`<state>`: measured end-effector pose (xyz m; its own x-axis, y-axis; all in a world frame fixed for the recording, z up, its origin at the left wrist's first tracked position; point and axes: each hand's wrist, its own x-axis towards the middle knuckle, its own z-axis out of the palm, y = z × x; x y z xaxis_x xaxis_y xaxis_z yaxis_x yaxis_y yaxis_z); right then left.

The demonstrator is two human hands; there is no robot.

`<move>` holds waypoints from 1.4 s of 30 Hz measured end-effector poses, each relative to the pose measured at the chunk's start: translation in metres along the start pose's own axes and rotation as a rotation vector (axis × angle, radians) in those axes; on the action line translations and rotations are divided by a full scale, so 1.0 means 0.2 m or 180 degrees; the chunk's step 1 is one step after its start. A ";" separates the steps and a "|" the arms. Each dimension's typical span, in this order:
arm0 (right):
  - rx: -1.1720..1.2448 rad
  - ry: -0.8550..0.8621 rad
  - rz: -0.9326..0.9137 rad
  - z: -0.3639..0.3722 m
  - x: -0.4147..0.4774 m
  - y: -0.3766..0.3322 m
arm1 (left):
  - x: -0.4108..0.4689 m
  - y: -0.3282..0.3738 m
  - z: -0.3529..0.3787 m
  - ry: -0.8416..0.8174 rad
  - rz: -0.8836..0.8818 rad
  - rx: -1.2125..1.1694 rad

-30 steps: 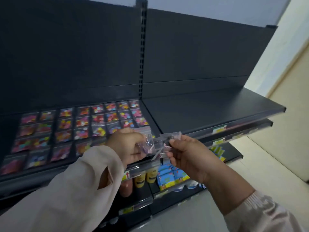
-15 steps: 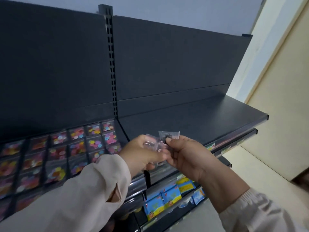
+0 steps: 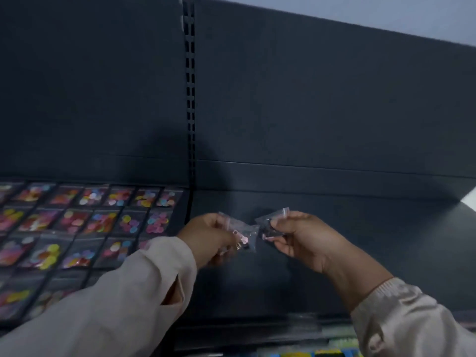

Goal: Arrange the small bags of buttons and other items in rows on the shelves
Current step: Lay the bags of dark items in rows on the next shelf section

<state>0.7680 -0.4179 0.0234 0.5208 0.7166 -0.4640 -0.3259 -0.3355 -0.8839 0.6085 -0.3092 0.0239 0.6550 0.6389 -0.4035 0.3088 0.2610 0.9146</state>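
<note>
Bags of buttons lay flat in neat rows on the left shelf. Each clear pouch showed a cluster of pink, yellow, blue and orange discs, and our left sleeve covered some of the nearer ones. We held both hands up over the right shelf, just past the slotted post that divided the two bays.

Our left hand had its fingers curled round a small clear bag, perhaps more than one. The blur kept us from counting, though we made out something pink and something gold inside. Our right hand pinched a second clear bag between thumb and fingers, its sealed strip pointing up and to the right, with dark and pink bits within.

The two bags hung in the air above the shelf, just beside each other between the hands; whether their corners touched we could not tell. Behind them rose the dark back panel. At the bottom edge we saw a strip of yellow and blue packets on a lower level, too blurred to read.
</note>
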 end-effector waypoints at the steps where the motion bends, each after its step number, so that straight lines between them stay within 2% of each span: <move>1: -0.0185 -0.0022 -0.0017 -0.05 0.06 -0.02 | 0.02 0.00 0.03 0.0113 -0.0026 -0.0032; 6: -0.1735 -0.0181 -0.0299 -0.16 0.32 -0.07 | 0.03 -0.01 0.12 0.0591 -0.0164 -0.0171; 9: -0.2097 -0.0514 -0.0557 -0.14 0.43 -0.13 | 0.04 -0.03 0.12 0.0820 -0.0229 -0.0294; 11: -0.2549 -0.0312 -0.0886 -0.13 0.51 -0.14 | 0.06 -0.04 0.11 0.0973 -0.0285 -0.0353; 13: -0.3325 0.0180 -0.1418 -0.14 0.56 -0.13 | 0.07 -0.05 0.11 0.1074 -0.0301 -0.0287; 15: -0.3657 0.0261 -0.1993 -0.14 0.53 -0.09 | 0.08 -0.05 0.12 0.1105 -0.0250 -0.0204; 18: -0.4322 -0.0467 -0.2433 -0.15 0.47 0.03 | 0.11 -0.04 0.14 0.1102 -0.0200 -0.0133; 21: -0.5013 -0.0902 -0.2063 -0.18 0.44 0.12 | 0.16 -0.03 0.16 0.1042 -0.0238 -0.0226; 23: -0.5190 -0.0944 -0.1944 -0.18 0.44 0.14 | 0.19 -0.02 0.17 0.0992 -0.0264 -0.0232; 31: -0.5368 -0.0953 -0.2274 -0.19 0.52 0.13 | 0.26 0.02 0.18 0.0975 -0.0247 -0.0240; 42: -0.5264 -0.1039 -0.2291 -0.20 0.63 0.07 | 0.36 0.08 0.18 0.1005 -0.0204 -0.0347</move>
<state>0.8602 -0.3574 -0.0493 -0.0313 0.9862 -0.1627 0.9924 0.0113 -0.1222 0.6854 -0.2852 0.0091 0.3854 0.8068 -0.4477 0.2557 0.3729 0.8920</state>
